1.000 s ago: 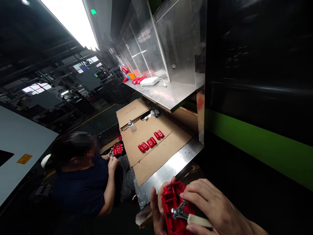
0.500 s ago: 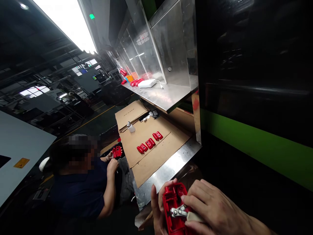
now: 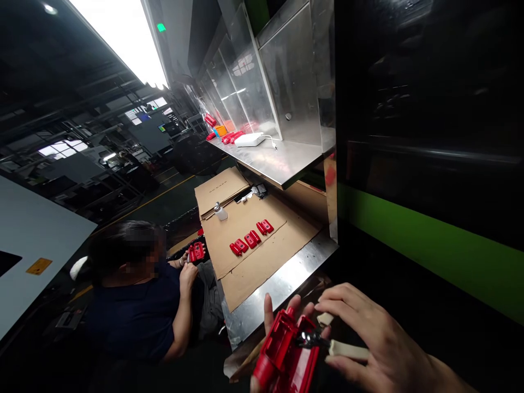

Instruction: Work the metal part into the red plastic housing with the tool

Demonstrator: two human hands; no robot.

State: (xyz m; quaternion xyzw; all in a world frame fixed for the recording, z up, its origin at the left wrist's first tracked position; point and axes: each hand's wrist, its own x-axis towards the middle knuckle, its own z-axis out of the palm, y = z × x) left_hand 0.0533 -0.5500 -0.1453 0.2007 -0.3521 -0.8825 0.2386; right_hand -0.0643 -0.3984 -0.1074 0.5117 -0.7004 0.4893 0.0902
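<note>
My left hand [image 3: 268, 315] holds a red plastic housing [image 3: 273, 357] from beneath, its hollow ribbed side facing up. One finger stands up beside it. My right hand [image 3: 380, 338] grips nippers [image 3: 347, 350] by their cream handles, which are spread apart. The dark metal jaws lie at the right inner part of the housing; whether they touch it I cannot tell. Three red plastic parts [image 3: 252, 238] rest in a row on the cardboard-covered table.
Brown cardboard [image 3: 245, 281] covers the metal table [image 3: 286, 289]. A pump bottle [image 3: 221, 212] stands near stacked cardboard [image 3: 219, 185]. Above is a metal shelf [image 3: 286, 164] with a white box [image 3: 249, 140] and red parts. At left, a seated co-worker [image 3: 135, 316] holds another red part [image 3: 196, 251].
The housing has tilted and turned in my left hand. My right hand has moved slightly right and up, and the nippers' handles have spread. The view has shifted slightly.
</note>
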